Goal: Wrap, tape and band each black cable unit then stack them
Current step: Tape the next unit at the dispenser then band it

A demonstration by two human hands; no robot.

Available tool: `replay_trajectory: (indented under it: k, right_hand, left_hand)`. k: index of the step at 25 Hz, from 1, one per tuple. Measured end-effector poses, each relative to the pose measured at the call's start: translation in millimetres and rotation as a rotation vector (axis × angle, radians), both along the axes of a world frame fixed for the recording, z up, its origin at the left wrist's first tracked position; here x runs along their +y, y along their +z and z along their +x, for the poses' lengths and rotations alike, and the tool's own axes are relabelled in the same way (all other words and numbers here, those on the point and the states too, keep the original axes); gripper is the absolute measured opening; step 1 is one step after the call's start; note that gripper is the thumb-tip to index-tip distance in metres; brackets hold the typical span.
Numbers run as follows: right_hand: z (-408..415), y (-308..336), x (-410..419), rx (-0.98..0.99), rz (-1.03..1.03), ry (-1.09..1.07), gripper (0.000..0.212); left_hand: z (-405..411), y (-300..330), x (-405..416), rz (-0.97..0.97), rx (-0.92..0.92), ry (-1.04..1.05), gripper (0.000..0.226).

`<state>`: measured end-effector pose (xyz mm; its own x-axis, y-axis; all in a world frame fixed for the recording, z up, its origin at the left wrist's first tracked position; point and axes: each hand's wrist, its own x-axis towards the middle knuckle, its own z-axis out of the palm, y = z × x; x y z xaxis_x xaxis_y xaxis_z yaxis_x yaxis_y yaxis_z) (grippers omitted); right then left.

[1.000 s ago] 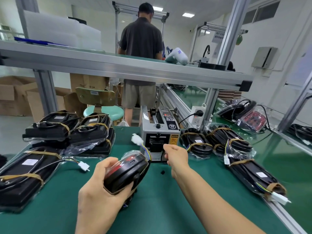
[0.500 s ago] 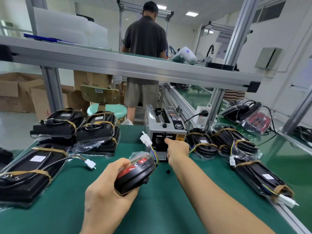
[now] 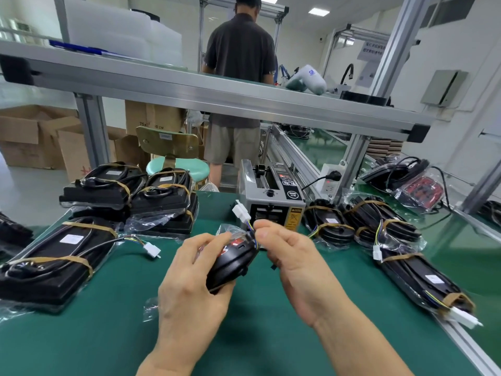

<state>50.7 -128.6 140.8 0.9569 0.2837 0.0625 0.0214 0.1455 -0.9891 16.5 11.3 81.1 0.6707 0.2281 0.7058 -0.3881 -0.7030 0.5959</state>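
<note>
Returning right hand [image 3: 292, 256] to cable unit [image 3: 233, 260]

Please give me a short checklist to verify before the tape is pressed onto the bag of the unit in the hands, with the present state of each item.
1. Unit held firmly: ok, left hand grips it above the table.
2. Bag gathered at the wire end: ok, it bunches beside the wires.
3. Tape piece in right hand: cannot tell, the fingers pinch at the bag but no tape shows.
4. Connector outside the bag: ok, it sticks up free.
5. Dispenser within reach: ok, right behind the hands.
6. Room on the stack: ok, banded units lie at left.
</note>
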Motion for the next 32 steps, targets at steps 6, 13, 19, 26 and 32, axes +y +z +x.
replay_trajectory:
  k: [6, 13, 19, 26, 32]
  right_hand:
    - [-7.0, -4.1, -0.2, 0.047, 0.016, -0.069, 0.029]
    - [-24.3, -7.5, -8.1, 0.08, 0.008, -0.08, 0.025]
    - [-44.3, -20.5, -12.4, 0.094, 0.007, -0.117, 0.022]
    - [-43.1, -17.8, -11.1, 0.081, 0.007, -0.095, 0.025]
    - [-40.7, -16.7, -11.3, 0.034, -0.081, -0.099, 0.019]
  left_hand:
    - [-0.5, -8.5, -9.6, 0.001, -0.088, 0.088, 0.08]
    - [-11.2, -22.4, -15.5, 0.021, -0.179, 0.045, 0.074]
    - [-19.0, -25.3, -16.1, 0.011, -0.173, 0.0, 0.074]
    - [-19.6, -23.0, -16.2, 0.007, -0.167, 0.001, 0.078]
    - [-19.4, -22.1, -16.4, 0.014, -0.176, 0.007, 0.077]
